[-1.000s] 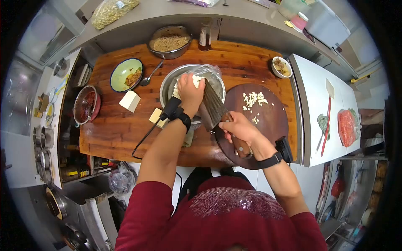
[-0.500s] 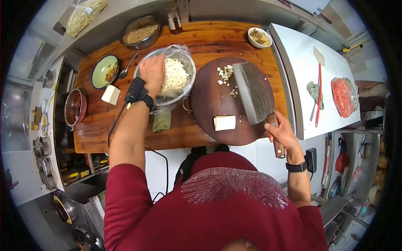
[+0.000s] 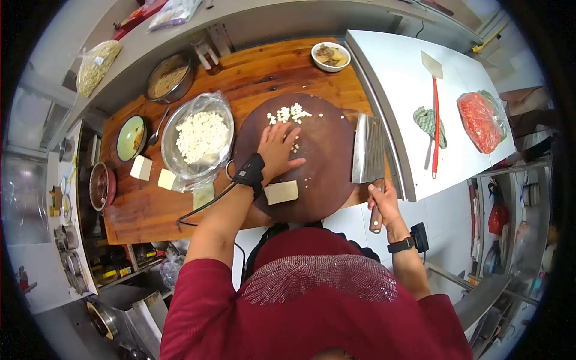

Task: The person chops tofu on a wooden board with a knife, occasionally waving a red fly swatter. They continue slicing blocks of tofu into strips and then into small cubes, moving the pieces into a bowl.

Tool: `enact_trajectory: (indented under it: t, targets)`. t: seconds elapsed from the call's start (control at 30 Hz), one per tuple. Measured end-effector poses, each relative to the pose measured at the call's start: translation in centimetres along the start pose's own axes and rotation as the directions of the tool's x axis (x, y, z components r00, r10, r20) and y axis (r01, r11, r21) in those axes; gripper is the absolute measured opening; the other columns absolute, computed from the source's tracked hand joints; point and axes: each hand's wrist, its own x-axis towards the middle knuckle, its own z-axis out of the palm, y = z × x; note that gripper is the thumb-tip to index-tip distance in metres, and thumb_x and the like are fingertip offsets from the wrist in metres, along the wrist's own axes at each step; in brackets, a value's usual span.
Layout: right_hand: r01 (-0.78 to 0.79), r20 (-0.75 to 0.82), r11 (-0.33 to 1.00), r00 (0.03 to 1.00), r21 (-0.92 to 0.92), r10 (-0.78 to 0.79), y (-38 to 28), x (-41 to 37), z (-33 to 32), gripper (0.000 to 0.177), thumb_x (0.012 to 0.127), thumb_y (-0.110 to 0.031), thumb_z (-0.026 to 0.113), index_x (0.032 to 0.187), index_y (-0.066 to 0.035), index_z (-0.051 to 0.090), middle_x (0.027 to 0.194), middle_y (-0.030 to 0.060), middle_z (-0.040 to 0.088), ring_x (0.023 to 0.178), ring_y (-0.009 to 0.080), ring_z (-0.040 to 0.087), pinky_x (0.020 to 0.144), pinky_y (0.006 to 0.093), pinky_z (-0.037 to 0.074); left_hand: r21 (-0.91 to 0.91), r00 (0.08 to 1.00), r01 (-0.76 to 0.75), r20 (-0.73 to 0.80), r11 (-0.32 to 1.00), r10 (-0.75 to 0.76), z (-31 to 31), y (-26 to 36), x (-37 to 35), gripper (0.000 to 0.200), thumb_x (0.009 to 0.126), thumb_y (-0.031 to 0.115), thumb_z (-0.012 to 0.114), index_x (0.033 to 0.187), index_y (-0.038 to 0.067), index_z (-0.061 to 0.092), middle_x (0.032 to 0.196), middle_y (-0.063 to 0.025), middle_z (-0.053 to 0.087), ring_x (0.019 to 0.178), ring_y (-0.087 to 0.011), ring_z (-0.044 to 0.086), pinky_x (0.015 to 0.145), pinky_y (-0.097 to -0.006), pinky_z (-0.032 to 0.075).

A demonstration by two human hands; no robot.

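Note:
My left hand is spread, palm down, over the round dark cutting board, fingertips near a scatter of small white cubes. A pale, tofu-like block lies on the board just below that hand. My right hand is wrapped around the wooden handle of a cleaver. The cleaver's broad blade points away from me at the board's right edge. Left of the board is a plastic-lined metal bowl heaped with white cubes.
Further pale blocks sit left of the bowl, near a spoon and a green bowl. A noodle-like heap fills a metal bowl at the back. A white bowl stands back right. A red-handled spatula lies on the white counter.
My left hand has moved from the bowl of cubes to the cutting board, fingers spreading. The cleaver has swung from over the board to its right edge. The view has shifted.

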Motion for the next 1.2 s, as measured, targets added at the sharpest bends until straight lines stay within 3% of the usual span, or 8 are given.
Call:
enact_trajectory:
  t: [0.03, 0.1, 0.17, 0.23, 0.37, 0.77, 0.9, 1.2]
  targets:
    - [-0.012, -0.004, 1.000, 1.000, 0.003, 0.012, 0.2, 0.2, -0.2, 0.018, 0.085, -0.008, 0.060, 0.092, -0.006, 0.043, 0.056, 0.0027, 0.048, 0.042, 0.0114, 0.048, 0.039, 0.0254, 0.041, -0.001, 1.000, -0.008, -0.003, 1.000, 0.008, 0.5, -0.1, 0.3, 0.067, 0.070, 0.038, 0.073, 0.123, 0.008, 0.047, 0.123, -0.0136, 0.044, 0.123, -0.0318, 0.034, 0.102, -0.0448, 0.028]
    - [-0.025, 0.018, 0.999, 1.000, -0.021, 0.025, 0.8, 0.8, -0.6, 0.018, 0.085, -0.008, 0.060, 0.091, -0.006, 0.044, 0.057, 0.0029, 0.049, 0.042, 0.0115, 0.048, 0.039, 0.0255, 0.042, 0.117, 0.974, 0.226, -0.053, 0.967, -0.221, 1.6, -0.5, 0.8, 0.064, 0.072, 0.036, 0.071, 0.124, 0.008, 0.046, 0.125, -0.0152, 0.043, 0.123, -0.0323, 0.035, 0.101, -0.0440, 0.028]
    - [-0.017, 0.042, 1.000, 0.999, -0.005, 0.017, 0.7, 1.1, -0.4, 0.017, 0.085, -0.008, 0.060, 0.090, -0.006, 0.044, 0.059, 0.0031, 0.050, 0.044, 0.0114, 0.049, 0.039, 0.0255, 0.042, 0.060, 0.956, 0.292, -0.033, 0.954, -0.291, 2.6, -1.8, 0.8, 0.060, 0.076, 0.034, 0.068, 0.124, 0.006, 0.045, 0.128, -0.0178, 0.041, 0.123, -0.0338, 0.035, 0.102, -0.0447, 0.028]
    - [-0.063, 0.095, 0.997, 0.994, 0.045, 0.058, 0.6, 1.5, 0.1, 0.017, 0.085, -0.008, 0.060, 0.090, -0.006, 0.044, 0.060, 0.0031, 0.050, 0.045, 0.0112, 0.049, 0.039, 0.0255, 0.042, -0.042, 0.913, 0.363, -0.184, 0.931, -0.364, 2.8, -2.3, 0.5, 0.058, 0.077, 0.033, 0.066, 0.124, 0.006, 0.045, 0.128, -0.0179, 0.041, 0.121, -0.0349, 0.035, 0.100, -0.0471, 0.028]
    - [-0.091, 0.122, 0.995, 0.989, 0.025, 0.088, 0.7, 1.9, 0.2, 0.018, 0.086, -0.011, 0.060, 0.087, -0.008, 0.042, 0.060, 0.0029, 0.048, 0.044, 0.0110, 0.048, 0.039, 0.0260, 0.042, 0.095, 0.955, 0.281, 0.071, 0.955, -0.288, 0.8, -1.1, 0.0, 0.086, 0.070, 0.050, 0.069, 0.133, 0.002, 0.034, 0.136, -0.0222, 0.033, 0.127, -0.0381, 0.029, 0.104, -0.0458, 0.024]
    - [-0.079, 0.254, 0.981, 0.959, -0.178, 0.124, -2.0, 6.3, 2.6, 0.021, 0.084, -0.009, 0.061, 0.094, -0.005, 0.044, 0.061, 0.0031, 0.051, 0.045, 0.0107, 0.049, 0.040, 0.0257, 0.041, 0.129, 0.894, 0.434, 0.055, 0.891, -0.444, 3.4, -2.8, 4.5, 0.097, 0.069, 0.061, 0.064, 0.134, -0.003, 0.031, 0.138, -0.0262, 0.029, 0.130, -0.0413, 0.023, 0.106, -0.0476, 0.020]
    - [-0.114, 0.290, 0.966, 0.940, -0.230, 0.180, -3.2, 7.2, 5.7, 0.021, 0.084, -0.008, 0.061, 0.095, -0.004, 0.044, 0.062, 0.0023, 0.050, 0.046, 0.0104, 0.050, 0.041, 0.0256, 0.042, -0.048, 0.963, 0.261, -0.051, 0.964, -0.264, 4.8, -3.0, 5.2, 0.090, 0.074, 0.056, 0.064, 0.132, -0.005, 0.031, 0.138, -0.0240, 0.032, 0.129, -0.0389, 0.028, 0.106, -0.0464, 0.023]
    - [-0.133, 0.362, 0.959, 0.906, -0.249, 0.219, -2.8, 7.6, 12.1, 0.021, 0.084, -0.006, 0.061, 0.094, -0.003, 0.043, 0.068, 0.0023, 0.050, 0.047, 0.0093, 0.049, 0.042, 0.0244, 0.041, -0.306, 0.849, 0.453, -0.137, 0.837, -0.510, 5.7, -2.4, 7.2, 0.056, 0.086, 0.030, 0.058, 0.125, -0.005, 0.042, 0.132, -0.0220, 0.041, 0.123, -0.0367, 0.037, 0.104, -0.0419, 0.028]
